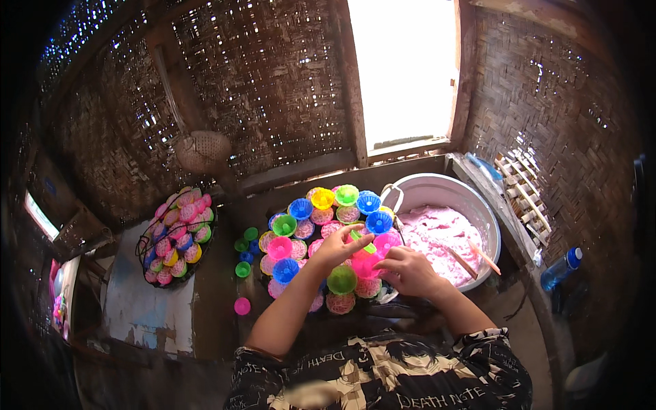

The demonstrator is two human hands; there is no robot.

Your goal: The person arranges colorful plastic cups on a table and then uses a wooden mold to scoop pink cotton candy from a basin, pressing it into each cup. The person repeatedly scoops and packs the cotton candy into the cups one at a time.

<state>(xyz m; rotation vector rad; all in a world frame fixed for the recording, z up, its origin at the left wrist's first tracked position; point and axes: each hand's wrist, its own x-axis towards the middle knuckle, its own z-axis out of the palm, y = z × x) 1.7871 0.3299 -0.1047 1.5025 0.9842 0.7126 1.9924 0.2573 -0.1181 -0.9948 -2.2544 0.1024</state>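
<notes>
My left hand (342, 247) is over the cluster of cups, with a small light-green plastic cup mould (365, 243) between its thumb and fingers. The fingertips of my right hand (410, 270) pinch the edge of a translucent pink fluted mould (366, 264). Beneath and around both hands, fluted moulds filled with a pink-and-white mix stand close together, some with empty coloured moulds set on top. Among those empty ones are a blue mould (379, 222) and a dark-green mould (342, 280). My hands hide part of the cluster.
At the right stands a large metal basin (492, 225) of pink batter (435, 236), with a wooden stick (460, 261) in it. A blue bottle (561, 268) stands beyond. Left are loose small cups (243, 269) and a wire rack of filled moulds (179, 230). A perforated ladle (203, 151) hangs on the wall.
</notes>
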